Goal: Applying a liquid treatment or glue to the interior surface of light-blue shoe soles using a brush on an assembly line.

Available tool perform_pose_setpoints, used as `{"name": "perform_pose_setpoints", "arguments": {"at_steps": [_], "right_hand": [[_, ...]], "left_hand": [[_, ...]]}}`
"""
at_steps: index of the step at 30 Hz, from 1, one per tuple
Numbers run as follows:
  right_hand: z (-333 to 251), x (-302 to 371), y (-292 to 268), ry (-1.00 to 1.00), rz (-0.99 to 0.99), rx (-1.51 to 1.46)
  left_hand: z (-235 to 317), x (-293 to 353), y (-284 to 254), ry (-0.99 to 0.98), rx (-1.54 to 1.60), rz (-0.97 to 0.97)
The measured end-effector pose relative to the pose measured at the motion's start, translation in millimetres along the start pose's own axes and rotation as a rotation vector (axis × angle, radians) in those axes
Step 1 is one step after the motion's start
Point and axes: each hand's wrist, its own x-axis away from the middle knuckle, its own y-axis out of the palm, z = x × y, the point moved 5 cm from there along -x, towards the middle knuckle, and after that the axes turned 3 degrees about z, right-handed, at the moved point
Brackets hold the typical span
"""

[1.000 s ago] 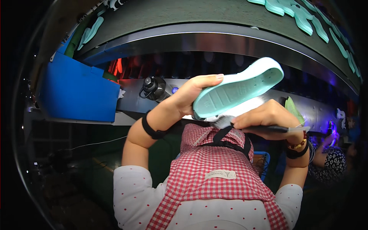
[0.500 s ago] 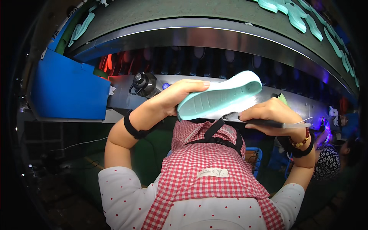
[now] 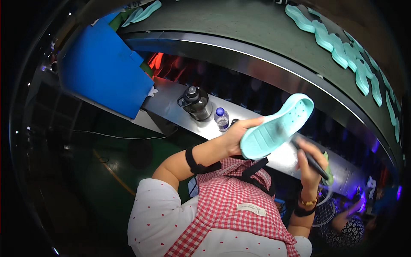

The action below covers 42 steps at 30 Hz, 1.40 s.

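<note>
Clock reading: hours are taken from the middle of the view unless another centre is named.
Mint sole: the shoe sole (image 3: pixel 264 136) is held up at 3 o'clock, tilted, with its raised rim and inner face shown; its broad end is pointed toward 8 o'clock and its holed end toward 1 o'clock.
Left hand: the broad end is clamped by the left hand (image 3: pixel 238 138), with the thumb laid along the rim.
Right hand: the black handle of a brush (image 3: pixel 316 165) is gripped by the curled fingers of the right hand (image 3: pixel 309 160), at about 4 o'clock from the sole.
Brush end: blurred near the sole's inner face; whether it is touched cannot be told.
Green item: a light-green thing (image 3: pixel 328 171) is partly hidden behind the right hand.
Bottles: a large dark bottle (image 3: pixel 199 107) and a small clear bottle with a blue cap (image 3: pixel 222 121) are stood side by side on the steel ledge (image 3: pixel 167 105), toward 9 to 10 o'clock from the sole.
Belt: more mint soles (image 3: pixel 338 53) are laid at 2 o'clock on the dark green belt (image 3: pixel 214 19), which is stretched across 12 o'clock.
Blue box: the large box (image 3: pixel 105 70) is seen at 10 o'clock.
Clothing: a red checked apron (image 3: pixel 227 222) is worn over a dotted white top.
Co-worker: another person (image 3: pixel 349 231) is glimpsed at 4 o'clock.
</note>
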Motion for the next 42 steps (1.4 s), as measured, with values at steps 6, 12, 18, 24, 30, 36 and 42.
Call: {"name": "perform_pose_setpoints", "arguments": {"at_steps": [6,12,18,24,30,36,42], "right_hand": [[21,6,-39,0.01,0.203,-0.492],[43,16,-34,0.228,0.331,-0.625],[75,54,-63,0.389,0.564,-0.584],[81,60,-67,0.328,0.612,-0.689],[84,74,-62,0.341,0.605,-0.686],[88,69,-67,0.342,0.568,-0.654],[88,43,-65,0.272,0.542,-0.742]], "left_hand": [[139,35,43,0.454,-0.173,-0.209],[342,25,-32,1.093,0.35,0.219],[323,-74,47,0.886,-0.269,0.265],[221,-185,151,0.621,-1.005,0.285],[198,-235,140,0.232,-2.586,0.47],[176,-172,148,0.342,-2.592,0.296],[130,-12,77,1.288,-0.754,0.263]]}}
